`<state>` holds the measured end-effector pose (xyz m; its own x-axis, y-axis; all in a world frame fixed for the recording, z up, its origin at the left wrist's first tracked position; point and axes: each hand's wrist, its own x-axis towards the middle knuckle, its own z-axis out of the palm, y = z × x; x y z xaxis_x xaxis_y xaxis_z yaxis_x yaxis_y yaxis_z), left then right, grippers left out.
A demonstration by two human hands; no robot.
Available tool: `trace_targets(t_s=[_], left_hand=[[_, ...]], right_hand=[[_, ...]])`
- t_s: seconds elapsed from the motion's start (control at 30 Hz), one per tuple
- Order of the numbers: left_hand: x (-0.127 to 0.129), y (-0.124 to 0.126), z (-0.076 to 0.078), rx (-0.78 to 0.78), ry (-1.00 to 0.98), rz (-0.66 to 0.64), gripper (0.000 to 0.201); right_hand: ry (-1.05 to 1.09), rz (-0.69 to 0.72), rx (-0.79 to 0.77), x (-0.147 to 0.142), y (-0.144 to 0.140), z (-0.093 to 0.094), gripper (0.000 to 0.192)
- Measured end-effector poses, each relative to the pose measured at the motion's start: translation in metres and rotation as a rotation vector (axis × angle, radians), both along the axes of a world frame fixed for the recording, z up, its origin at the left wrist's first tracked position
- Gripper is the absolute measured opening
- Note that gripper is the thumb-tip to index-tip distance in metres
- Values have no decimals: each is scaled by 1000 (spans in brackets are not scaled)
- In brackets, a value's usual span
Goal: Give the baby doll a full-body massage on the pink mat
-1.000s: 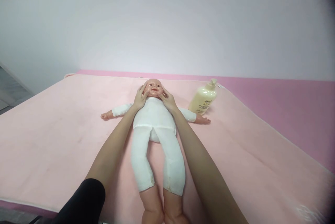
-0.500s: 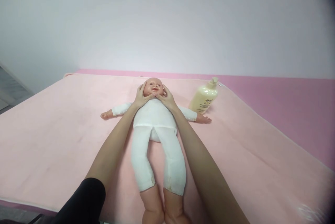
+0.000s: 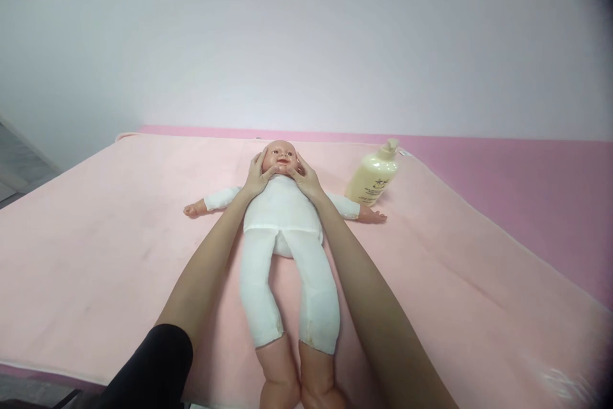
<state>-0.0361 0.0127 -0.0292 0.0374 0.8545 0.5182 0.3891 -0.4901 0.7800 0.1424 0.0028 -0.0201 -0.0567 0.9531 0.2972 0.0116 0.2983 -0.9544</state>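
Both bare forearms reach from the lower frame toward its centre; the left hand [image 3: 255,180] and right hand [image 3: 306,182] cup inward, fingers spread, thumbs nearly meeting.

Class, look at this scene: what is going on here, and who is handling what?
A person bends over a baby doll lying on its back on a pink blanket. The left hand and right hand cup the doll's head from either side, thumbs by the chin. The doll wears white, arms spread. A cream pump bottle stands untouched near its arm.
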Motion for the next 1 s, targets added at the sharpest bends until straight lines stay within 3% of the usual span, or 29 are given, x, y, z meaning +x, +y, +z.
trace_targets(t_s=[0.7,0.83,0.93,1.0], left_hand=[[1,-1,2,22,-20,24,80],[2,-1,3,18,-61,26,76],[3,-3,5,17,-184,-26,65],[5,-5,7,-62,-326,-60,56]], right_hand=[[-108,3,83,4,-1,2,100],[-46,-27,99,3,1,-1,82],[139,-69,-15,3,6,-6,58],[253,-91,-104,3,10,-10,43]])
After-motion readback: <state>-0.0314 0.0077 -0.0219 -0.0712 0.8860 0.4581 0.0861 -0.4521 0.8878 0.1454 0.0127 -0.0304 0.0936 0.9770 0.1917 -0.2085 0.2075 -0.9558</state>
